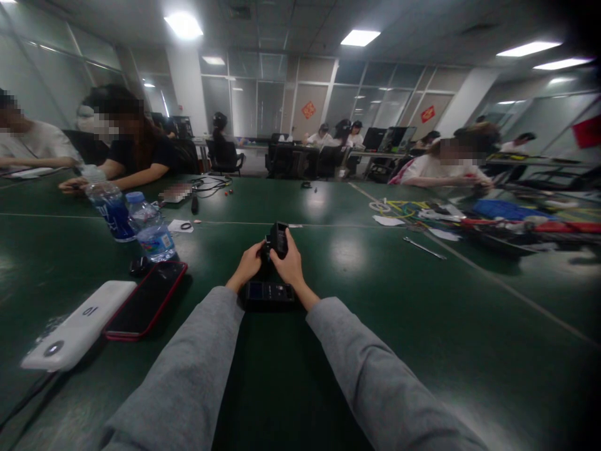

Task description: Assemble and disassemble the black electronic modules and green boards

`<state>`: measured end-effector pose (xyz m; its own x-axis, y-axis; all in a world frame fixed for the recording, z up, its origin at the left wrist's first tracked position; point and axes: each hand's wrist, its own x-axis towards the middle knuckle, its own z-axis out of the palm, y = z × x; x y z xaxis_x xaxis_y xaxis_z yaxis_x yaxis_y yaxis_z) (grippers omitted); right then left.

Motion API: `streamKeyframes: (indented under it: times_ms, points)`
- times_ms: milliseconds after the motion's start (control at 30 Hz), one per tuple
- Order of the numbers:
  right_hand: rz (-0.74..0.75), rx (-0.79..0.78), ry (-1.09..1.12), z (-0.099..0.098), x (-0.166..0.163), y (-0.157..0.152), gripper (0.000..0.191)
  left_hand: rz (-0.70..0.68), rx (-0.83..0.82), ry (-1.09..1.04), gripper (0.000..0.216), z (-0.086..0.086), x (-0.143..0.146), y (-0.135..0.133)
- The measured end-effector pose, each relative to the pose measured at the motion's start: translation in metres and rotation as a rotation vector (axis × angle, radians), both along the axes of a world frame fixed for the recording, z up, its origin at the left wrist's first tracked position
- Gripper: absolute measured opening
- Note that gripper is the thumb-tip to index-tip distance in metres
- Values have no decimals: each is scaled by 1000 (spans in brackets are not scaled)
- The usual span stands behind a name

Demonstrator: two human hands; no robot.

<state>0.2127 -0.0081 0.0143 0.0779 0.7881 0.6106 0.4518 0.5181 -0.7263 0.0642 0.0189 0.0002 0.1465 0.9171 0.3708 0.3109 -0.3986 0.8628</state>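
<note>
Both my arms, in grey sleeves, reach out over a dark green table [375,326]. My left hand [247,266] and my right hand [290,263] are closed together around a small black device [277,239] held upright just above the table. Right below my wrists lies a flat black box [267,293] with a dim screen. What the small device is I cannot make out.
At the left lie a red-edged phone [146,299], a white power bank [77,327] marked 10 and two water bottles [150,228]. People sit at the far left and right. Cables, tools and papers [422,219] cover the right side. More desks stand behind.
</note>
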Motion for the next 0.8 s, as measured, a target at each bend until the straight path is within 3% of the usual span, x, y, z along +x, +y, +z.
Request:
streamKeyframes:
  times_ms: [167,367,500,800]
  points:
    - [-218,-2,72,3,3,-1,76,24,32,80,49,3,0,-3]
    - [-347,-127,71,-5,13,10,71,38,2,90,46,2,0,-3]
    - [-329,-225,12,-11,17,15,65,49,-18,89,45,0,0,-1]
    - [-236,-259,-63,-12,15,13,65,58,-45,84,45,1,1,-3]
